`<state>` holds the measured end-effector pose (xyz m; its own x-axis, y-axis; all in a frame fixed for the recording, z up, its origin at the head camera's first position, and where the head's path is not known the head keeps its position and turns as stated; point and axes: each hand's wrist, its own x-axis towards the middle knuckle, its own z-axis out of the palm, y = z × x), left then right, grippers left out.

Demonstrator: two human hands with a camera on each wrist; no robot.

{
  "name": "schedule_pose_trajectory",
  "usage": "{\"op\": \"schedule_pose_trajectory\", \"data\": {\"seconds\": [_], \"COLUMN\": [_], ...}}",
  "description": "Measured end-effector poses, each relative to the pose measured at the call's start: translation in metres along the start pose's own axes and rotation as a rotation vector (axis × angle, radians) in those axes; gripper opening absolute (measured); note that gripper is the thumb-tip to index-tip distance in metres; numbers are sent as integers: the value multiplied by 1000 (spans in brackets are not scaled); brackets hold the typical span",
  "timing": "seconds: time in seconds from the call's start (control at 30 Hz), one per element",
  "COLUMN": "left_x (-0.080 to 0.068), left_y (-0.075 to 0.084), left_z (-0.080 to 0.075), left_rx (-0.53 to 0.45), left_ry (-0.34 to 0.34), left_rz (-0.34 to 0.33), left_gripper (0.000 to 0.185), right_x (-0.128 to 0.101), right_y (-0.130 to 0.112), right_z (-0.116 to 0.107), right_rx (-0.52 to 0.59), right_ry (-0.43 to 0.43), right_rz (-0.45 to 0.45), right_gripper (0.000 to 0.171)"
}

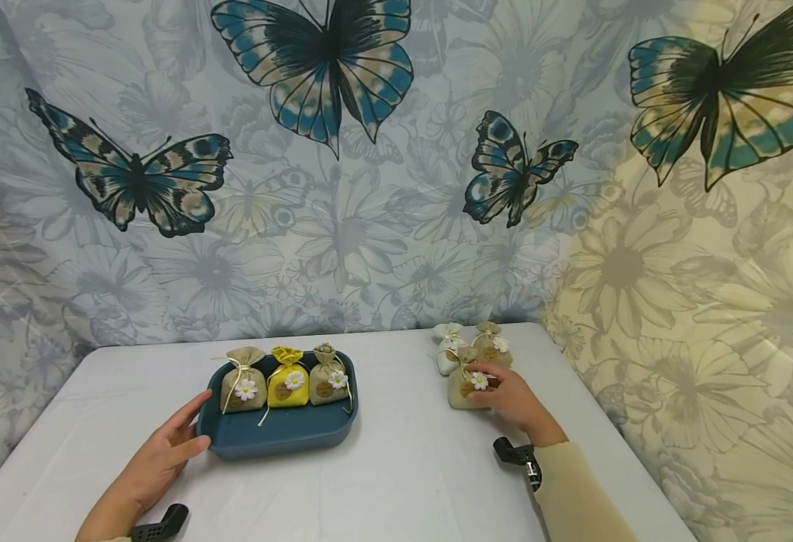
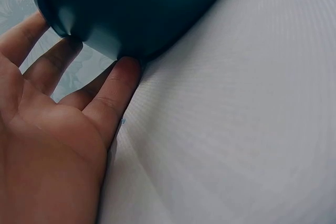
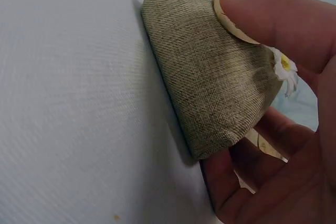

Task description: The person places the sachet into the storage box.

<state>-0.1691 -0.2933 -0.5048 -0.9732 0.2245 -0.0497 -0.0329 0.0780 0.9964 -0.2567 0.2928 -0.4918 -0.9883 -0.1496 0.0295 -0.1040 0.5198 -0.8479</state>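
**A:** Status on the hands?

**B:** My right hand [image 1: 513, 399] grips a beige sachet [image 1: 466, 385] with a white daisy on the front. Thumb sits across its face, fingers curl round the back; the right wrist view [image 3: 210, 77] shows that plainly. Sachet is on the counter [image 1: 403, 482], right of centre, still touching the surface as far as I can see.

**A:** Left?

**B:** My left hand [image 1: 159, 459] is spread, fingers straight, lying against the left wall of the blue tray [image 1: 281, 440]. In the left wrist view the fingertips [image 2: 123, 74] touch the tray's lower edge [image 2: 131, 9]. Nothing pinched.

**A:** What's in the tray?

**B:** Three sachets in a row along the back: beige with daisy [image 1: 243, 381] on the left, yellow with daisy [image 1: 288, 378] in the middle, beige with daisy and brown label [image 1: 329, 376] on the right. All upright, tied at the neck, touching or just beside each other.

**A:** Anything else near the right hand?

**B:** Two more bags just behind the gripped one: a white bag [image 1: 448, 346] and a tan bag [image 1: 491, 345], both upright, close together near the back edge of the counter. Tray and that group are well apart.
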Motion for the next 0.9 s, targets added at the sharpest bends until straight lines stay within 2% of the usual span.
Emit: {"op": "schedule_pose_trajectory", "data": {"seconds": [0.17, 0.9], "left_x": [0, -1], "left_y": [-1, 2], "left_z": [0, 1], "left_rx": [-7, -14], "left_ry": [0, 5], "left_rz": [-5, -17], "left_gripper": [77, 78], "right_x": [0, -4], "right_y": [2, 1], "right_z": [4, 11], "right_rx": [-77, -80], "right_ry": [26, 78], "right_rz": [10, 9], "right_gripper": [48, 37]}}
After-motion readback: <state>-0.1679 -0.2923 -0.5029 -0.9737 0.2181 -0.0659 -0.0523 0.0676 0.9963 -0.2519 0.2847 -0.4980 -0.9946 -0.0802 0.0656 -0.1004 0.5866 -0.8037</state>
